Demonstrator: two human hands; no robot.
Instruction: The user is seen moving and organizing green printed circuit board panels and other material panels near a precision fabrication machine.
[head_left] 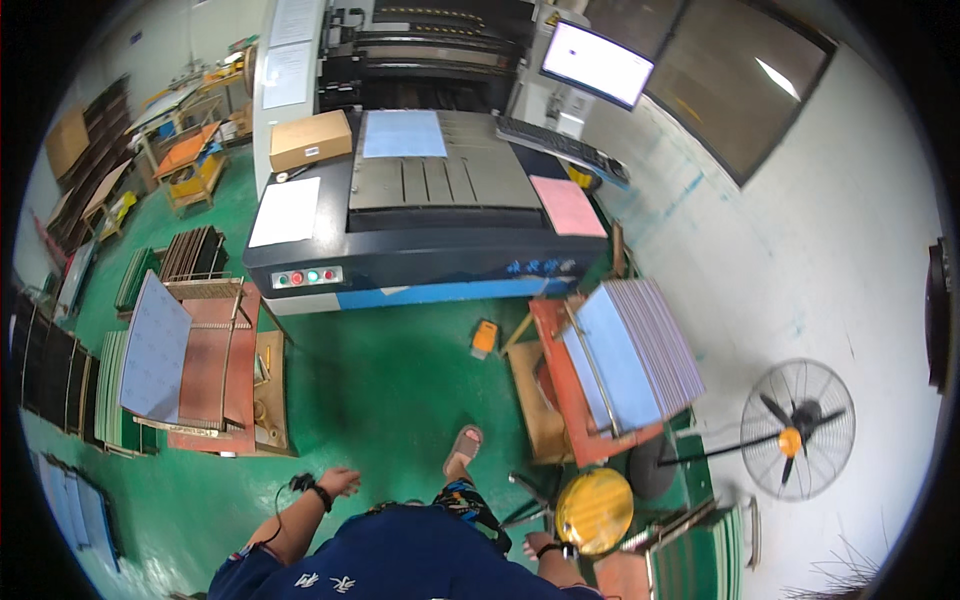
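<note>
My left hand (339, 482) hangs in the air at the lower middle, beyond the near end of the left cart. It is empty, its fingers loosely apart, and a dark strap with a cable rings the wrist. At my right side, my right hand (536, 543) is beside a round yellow stool seat (594, 511). It looks empty, with fingers loosely bent; whether it touches the stool I cannot tell. A dark band circles that wrist too. One sandalled foot (464, 448) is forward on the green floor (390, 390).
Ahead stands a large machine (430, 245) with a monitor (597, 64), keyboard (560, 148) and cardboard box (310, 140). Left, a cart (215, 375) bears a blue-white panel (157, 345). Right, a rack holds stacked panels (640, 350). An orange device (484, 339) lies between; a fan (798, 428) is far right.
</note>
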